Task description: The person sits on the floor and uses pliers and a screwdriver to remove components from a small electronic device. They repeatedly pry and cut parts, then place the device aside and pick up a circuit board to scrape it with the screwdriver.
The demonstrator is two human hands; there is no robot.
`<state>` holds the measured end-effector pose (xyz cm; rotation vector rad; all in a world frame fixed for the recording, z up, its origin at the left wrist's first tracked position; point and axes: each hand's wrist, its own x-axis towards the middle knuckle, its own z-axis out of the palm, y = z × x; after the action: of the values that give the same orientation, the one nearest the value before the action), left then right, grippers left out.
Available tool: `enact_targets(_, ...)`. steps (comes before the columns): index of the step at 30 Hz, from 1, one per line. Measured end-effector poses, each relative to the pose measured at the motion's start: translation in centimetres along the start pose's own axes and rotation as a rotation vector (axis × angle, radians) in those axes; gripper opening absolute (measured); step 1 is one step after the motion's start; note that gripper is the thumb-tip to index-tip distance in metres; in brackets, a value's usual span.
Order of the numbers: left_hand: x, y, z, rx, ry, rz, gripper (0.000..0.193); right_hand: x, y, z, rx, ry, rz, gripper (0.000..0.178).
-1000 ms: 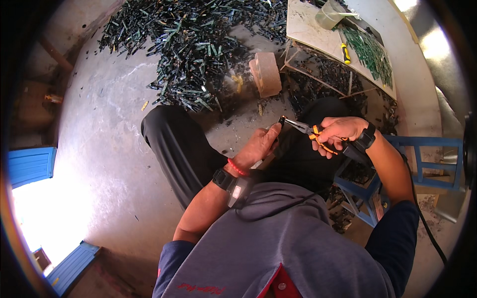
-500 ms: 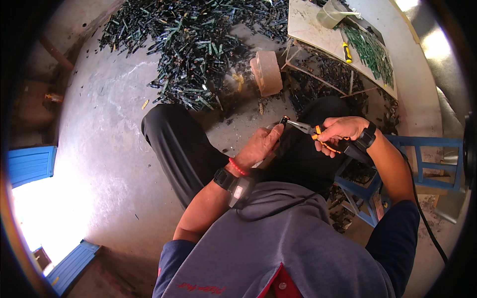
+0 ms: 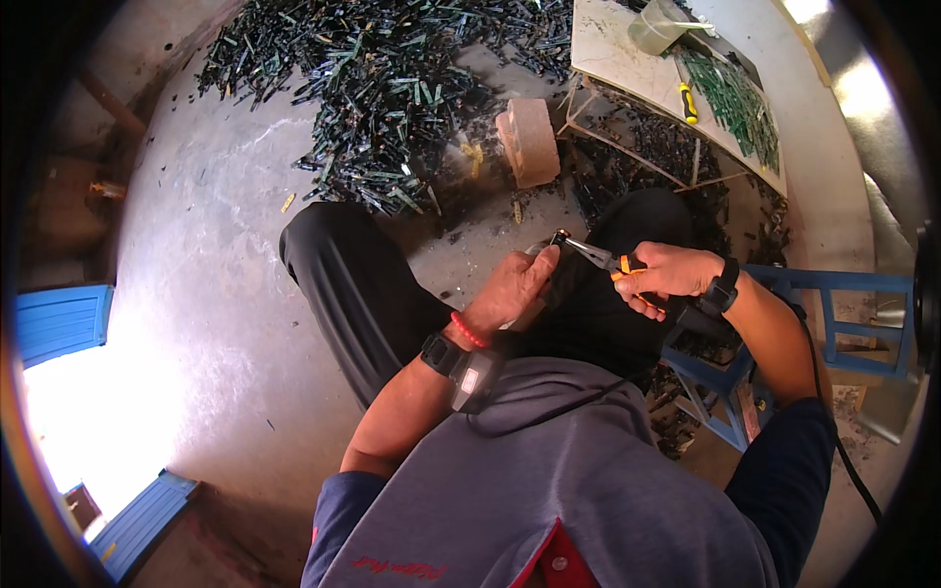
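Over my lap, my left hand (image 3: pixel 518 284) pinches a small dark piece with a coppery tip (image 3: pixel 560 237) that sticks up past the thumb. Most of that piece is hidden by my fingers. My right hand (image 3: pixel 674 272) is wrapped round the orange-and-black handles of long-nose pliers (image 3: pixel 595 254). The jaws point left, and their tips meet the end of the dark piece. Whether they grip it is too small to tell.
A large heap of dark and green strips (image 3: pixel 382 88) lies ahead on the floor. A pinkish block (image 3: pixel 530 143) stands beside it. At right, a low table (image 3: pixel 618 44) bears green strips (image 3: pixel 730 103), a yellow-black screwdriver (image 3: pixel 688 103) and a plastic cup (image 3: pixel 655 29). A blue frame (image 3: pixel 853 281) stands beside me.
The fingers of my right hand have shifted on the plier handles, which look closer together. My left hand stays almost still with the dark piece.
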<state>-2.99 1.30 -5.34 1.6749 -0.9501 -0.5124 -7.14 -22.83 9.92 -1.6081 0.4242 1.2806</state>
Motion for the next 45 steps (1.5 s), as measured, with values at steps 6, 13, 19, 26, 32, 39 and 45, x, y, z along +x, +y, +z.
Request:
enact_targets(6,-0.1,0.7,-0.1,-0.116,-0.046,-0.18,0.021,0.1,-0.3,2.0,-0.65,0.42,-0.085,0.025)
enact_targets(13,0.6,3.8,-1.5,-0.768,0.039,-0.678,0.047,2.5,1.4,3.0,-1.144,0.867,-0.319,0.022)
enact_targets(19,0.9,4.8,-2.5,-0.885,0.107,-0.623,0.055,1.4,-0.1,2.8,0.192,0.057,-0.207,0.029)
enact_targets(26,1.5,5.2,-3.2,-1.309,-0.07,-0.626,0.057,3.0,2.7,4.1,0.87,-0.256,-0.428,0.035)
enact_targets(32,1.6,4.6,-3.2,-1.499,-0.163,-0.576,0.057,3.0,2.6,3.3,0.74,-0.149,-0.418,0.037)
enact_targets(39,1.7,4.3,-3.2,-1.587,-0.147,-0.574,0.056,1.1,1.4,2.5,0.089,0.264,-0.31,0.035)
enact_targets(45,1.7,4.4,-3.2,-1.401,-0.093,-0.615,0.057,-1.0,-1.3,3.4,-0.098,0.401,-0.216,0.03)
